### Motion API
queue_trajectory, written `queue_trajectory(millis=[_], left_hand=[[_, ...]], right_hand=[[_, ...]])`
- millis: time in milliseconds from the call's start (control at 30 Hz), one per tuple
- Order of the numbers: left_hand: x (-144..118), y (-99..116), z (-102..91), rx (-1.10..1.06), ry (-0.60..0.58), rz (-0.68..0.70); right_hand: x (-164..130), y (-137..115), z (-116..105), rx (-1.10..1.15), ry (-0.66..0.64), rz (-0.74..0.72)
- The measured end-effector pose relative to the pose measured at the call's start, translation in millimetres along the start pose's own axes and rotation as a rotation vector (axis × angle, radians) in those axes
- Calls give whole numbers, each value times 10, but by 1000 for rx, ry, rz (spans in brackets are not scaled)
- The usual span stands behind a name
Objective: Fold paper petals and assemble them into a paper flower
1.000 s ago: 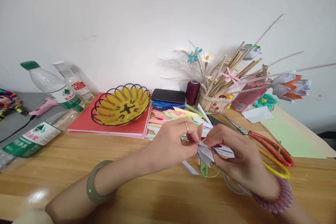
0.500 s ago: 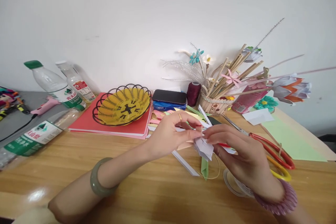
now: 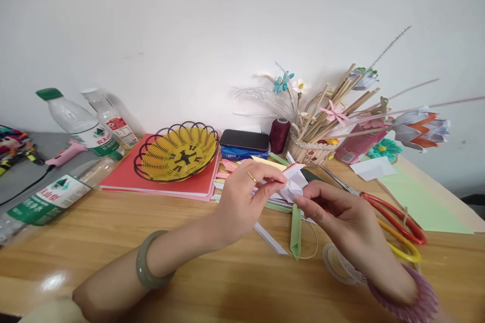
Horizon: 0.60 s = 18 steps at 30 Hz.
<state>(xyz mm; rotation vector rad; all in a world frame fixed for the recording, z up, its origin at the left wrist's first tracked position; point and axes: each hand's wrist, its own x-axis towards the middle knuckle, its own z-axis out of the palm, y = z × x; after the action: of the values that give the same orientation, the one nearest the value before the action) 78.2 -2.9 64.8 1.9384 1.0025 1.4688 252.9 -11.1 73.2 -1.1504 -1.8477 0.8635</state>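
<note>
Between my hands is a small white folded-paper piece (image 3: 292, 186) with a red edge at its top. My left hand (image 3: 246, 197) pinches its left side between thumb and forefinger; a ring is on one finger. My right hand (image 3: 344, 219) grips its right side with thumb and fingertips. Just below it a green folded paper strip (image 3: 296, 234) lies on the table, beside a white paper strip (image 3: 271, 239). Several coloured paper strips are partly hidden behind my left hand. A roll of clear tape (image 3: 335, 265) lies left of my right wrist.
Red-handled scissors (image 3: 397, 214) lie at the right, with yellow handles below. Behind stand a wooden basket (image 3: 312, 154) of sticks and paper flowers, a thread spool (image 3: 279, 136) and a phone (image 3: 244, 140). Leftward are a yellow basket (image 3: 178, 154), red paper (image 3: 117, 176) and plastic bottles (image 3: 49, 199).
The white folded paper has been turned and raised slightly, so more of its folds and red edge show. My right hand has moved a little lower, its thumb now on the piece's lower edge.
</note>
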Motion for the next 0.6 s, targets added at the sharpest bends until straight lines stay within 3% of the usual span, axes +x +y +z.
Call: queue_trajectory(millis=[133,400,500,600], left_hand=[[8,19,7,-87,44,-112],[25,20,45,-376,98,-271],[61,32,21,-472,66,-342],[83,16,-15,-409,-46,-379]], right_hand=[[25,33,-22,92,-63,45],[64,85,-31,163,-108,-14],[71,95,-31,145,-101,-40],[72,102,-27,49,-45,-76]])
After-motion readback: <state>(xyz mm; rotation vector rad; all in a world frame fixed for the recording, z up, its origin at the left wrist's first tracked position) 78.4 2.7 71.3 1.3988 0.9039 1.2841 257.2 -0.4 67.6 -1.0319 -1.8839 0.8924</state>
